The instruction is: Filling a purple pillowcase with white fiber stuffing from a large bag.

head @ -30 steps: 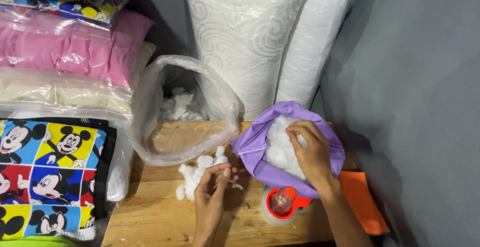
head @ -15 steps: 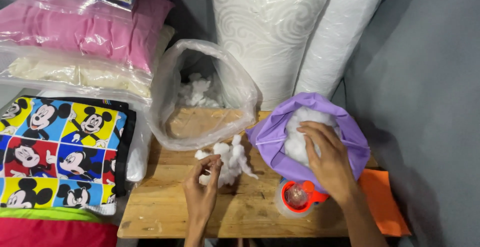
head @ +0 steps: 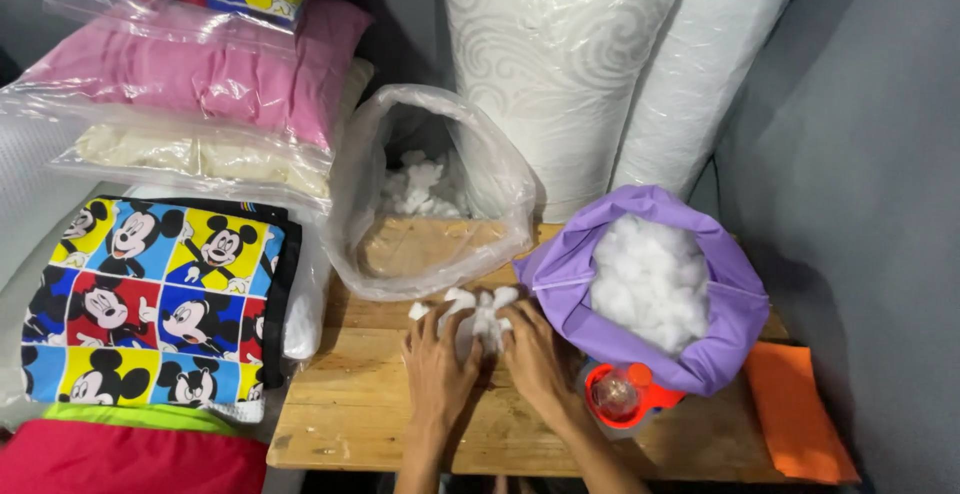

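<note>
A clump of white stuffing (head: 478,316) is gripped from both sides by the left hand (head: 437,356) and the right hand (head: 534,352), low in the middle of the frame on the wooden table (head: 350,404). A clear plastic bag (head: 432,194) lies just above it. To the right, a purple cover (head: 650,289) full of stuffing is seen. Packed pillows (head: 190,84) are stacked at upper left.

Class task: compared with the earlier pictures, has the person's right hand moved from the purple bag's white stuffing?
Yes. The right hand has left the purple bag and moved left onto the stuffing clump beside the left hand.
</note>
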